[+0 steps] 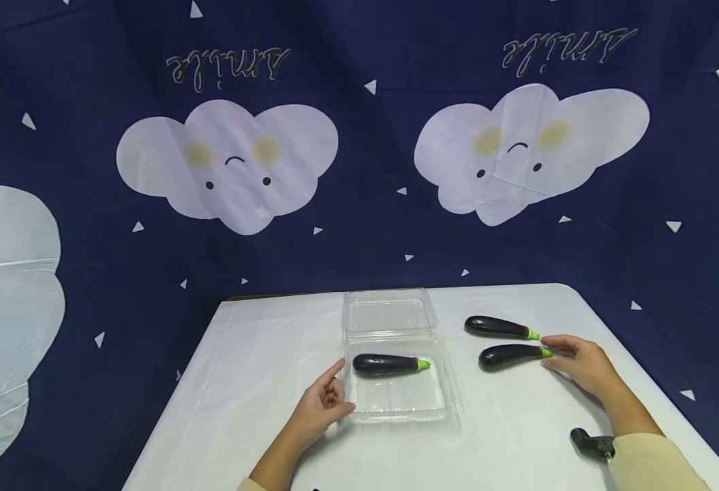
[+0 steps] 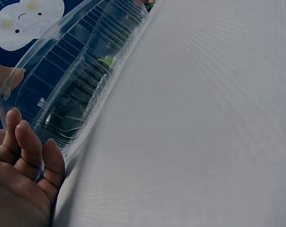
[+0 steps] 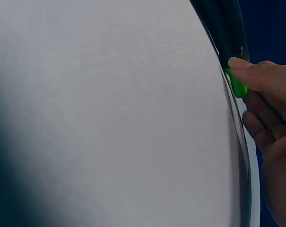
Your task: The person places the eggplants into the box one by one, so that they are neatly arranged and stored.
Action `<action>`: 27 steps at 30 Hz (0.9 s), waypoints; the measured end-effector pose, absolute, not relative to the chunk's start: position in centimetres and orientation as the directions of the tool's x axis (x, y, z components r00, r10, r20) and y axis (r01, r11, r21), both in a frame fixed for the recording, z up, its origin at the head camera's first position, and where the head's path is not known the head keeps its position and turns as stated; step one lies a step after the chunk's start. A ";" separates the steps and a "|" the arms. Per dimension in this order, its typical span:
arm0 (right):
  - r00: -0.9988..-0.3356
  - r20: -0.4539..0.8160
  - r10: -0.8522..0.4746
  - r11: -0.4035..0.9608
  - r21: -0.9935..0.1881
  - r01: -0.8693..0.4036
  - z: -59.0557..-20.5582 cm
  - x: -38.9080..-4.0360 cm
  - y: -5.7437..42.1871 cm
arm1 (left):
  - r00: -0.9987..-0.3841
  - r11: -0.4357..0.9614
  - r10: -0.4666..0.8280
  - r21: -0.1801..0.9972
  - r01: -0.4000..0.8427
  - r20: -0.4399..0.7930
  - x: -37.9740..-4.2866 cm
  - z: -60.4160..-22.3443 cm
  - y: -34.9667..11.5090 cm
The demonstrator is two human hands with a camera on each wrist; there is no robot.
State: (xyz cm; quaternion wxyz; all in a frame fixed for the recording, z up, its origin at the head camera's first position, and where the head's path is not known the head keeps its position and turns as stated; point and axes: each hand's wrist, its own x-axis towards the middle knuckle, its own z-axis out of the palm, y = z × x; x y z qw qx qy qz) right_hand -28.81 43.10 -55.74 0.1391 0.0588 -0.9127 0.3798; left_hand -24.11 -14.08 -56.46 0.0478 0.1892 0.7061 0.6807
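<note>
Toward the counter's [image 1: 242, 382] far right corner, the right hand [image 1: 585, 367] holds thumb and forefinger apart around the nearer eggplant's [image 1: 508, 356] green stem [image 1: 546, 352]; lifted by that end, the glossy body could slip. The left hand's [image 1: 317, 406] fingers spread beside the light, clear box [image 1: 396, 397], which a bump might skid.

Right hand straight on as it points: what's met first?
Probably the nearer eggplant: its green end lies just at the right hand; whether they touch is unclear.
</note>
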 end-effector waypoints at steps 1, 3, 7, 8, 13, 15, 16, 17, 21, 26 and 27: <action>-0.955 0.297 -0.001 0.708 -0.674 -0.210 -55.9 -28.9 43.2 | -0.925 0.009 0.332 0.980 0.201 0.186 -24.1 -56.5 -14.0; -0.954 0.300 -0.002 0.717 -0.665 -0.210 -56.2 -29.0 43.3 | -0.927 0.019 0.330 0.981 0.196 0.179 -24.1 -56.5 -14.0; -0.950 0.312 -0.016 0.724 -0.651 -0.227 -56.5 -29.4 43.3 | -0.933 0.029 0.322 0.983 0.181 0.162 -24.1 -56.4 -14.0; -0.949 0.315 -0.021 0.724 -0.650 -0.232 -56.5 -29.4 43.2 | -0.934 0.029 0.320 0.984 0.178 0.160 -24.1 -56.4 -14.0; -0.949 0.314 -0.036 0.715 -0.655 -0.244 -56.4 -29.5 42.7 | -0.937 0.035 0.315 0.985 0.170 0.150 -24.1 -56.3 -13.9; -0.951 0.308 -0.033 0.718 -0.654 -0.237 -56.3 -29.5 42.5 | -0.937 0.036 0.315 0.985 0.170 0.150 -24.1 -56.3 -13.9; -0.951 0.306 -0.031 0.719 -0.654 -0.234 -56.3 -29.5 42.4 | -0.937 0.039 0.315 0.985 0.169 0.149 -24.1 -56.3 -13.9; -0.952 0.305 -0.030 0.721 -0.653 -0.232 -56.3 -29.5 42.3 | -0.937 0.040 0.315 0.985 0.170 0.149 -24.1 -56.4 -13.9; -0.952 0.305 -0.029 0.714 -0.660 -0.233 -56.3 -29.4 42.0 | -0.935 0.040 0.319 0.984 0.176 0.154 -24.1 -56.6 -13.9; -0.953 0.299 -0.048 0.671 -0.697 -0.252 -56.1 -29.5 41.3 | -0.936 0.032 0.315 0.984 0.178 0.159 -24.0 -56.5 -13.9; -0.954 0.297 -0.049 0.662 -0.705 -0.253 -56.1 -29.5 41.2 | -0.936 0.032 0.314 0.984 0.177 0.159 -24.1 -56.4 -13.9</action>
